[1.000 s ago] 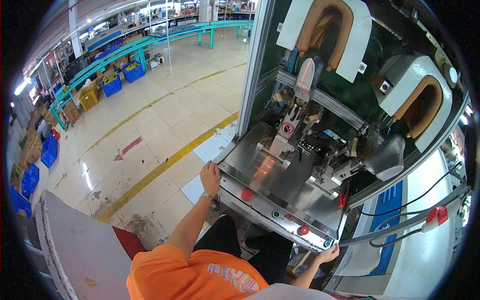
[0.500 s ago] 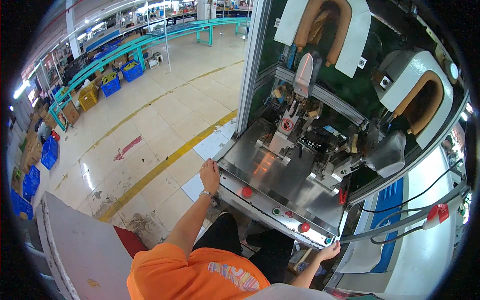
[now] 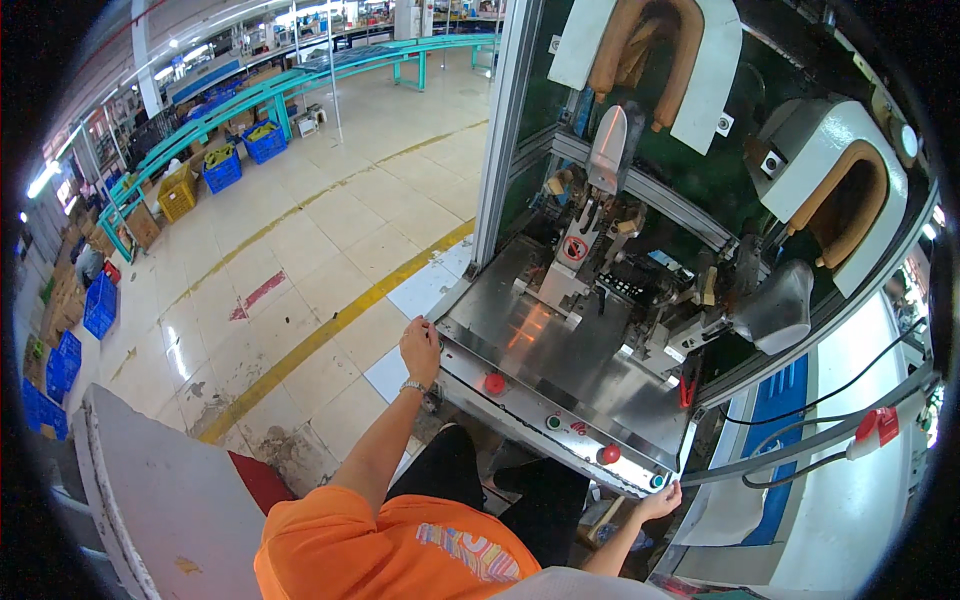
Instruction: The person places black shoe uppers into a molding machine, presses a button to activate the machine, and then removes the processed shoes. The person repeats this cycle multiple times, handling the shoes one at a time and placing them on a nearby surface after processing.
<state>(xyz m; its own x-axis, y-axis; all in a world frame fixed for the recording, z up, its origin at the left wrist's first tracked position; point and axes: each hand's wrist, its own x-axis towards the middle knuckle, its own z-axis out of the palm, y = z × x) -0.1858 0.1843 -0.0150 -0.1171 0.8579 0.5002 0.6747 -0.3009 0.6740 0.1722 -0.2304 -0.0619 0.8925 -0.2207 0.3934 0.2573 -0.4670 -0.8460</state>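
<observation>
While left hand (image 3: 420, 350) rests, steel machine deck (image 3: 560, 350) — long axis slanting down-right

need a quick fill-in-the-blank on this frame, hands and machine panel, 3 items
The left hand rests on the ____ corner of the machine's steel bed.
The right hand touches the front panel beside a ____ button.
The round knob nearest the left hand is ____.

Missing words: left; blue; red
</observation>
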